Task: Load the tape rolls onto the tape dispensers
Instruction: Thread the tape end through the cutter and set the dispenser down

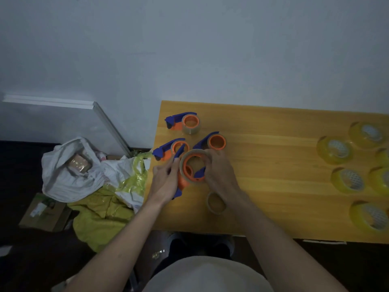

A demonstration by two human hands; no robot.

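Observation:
An orange and blue tape dispenser [182, 182] is held over the left part of the wooden table [273, 186]. My left hand [165, 182] grips its body and blue handle. My right hand [221, 175] holds a clear tape roll [190, 158] around the dispenser's orange hub. Behind it three more dispensers sit on the table: one [183, 122] at the back with a clear roll on it, one [168, 149] at the left edge, one [214, 142] to the right. A loose clear roll [215, 202] lies under my right wrist.
Several yellow tape rolls [347, 179] lie at the table's right end. The table stands against a grey wall. On the floor to the left lie a white bag [69, 175], yellow plastic [101, 216] and a cardboard box [45, 213].

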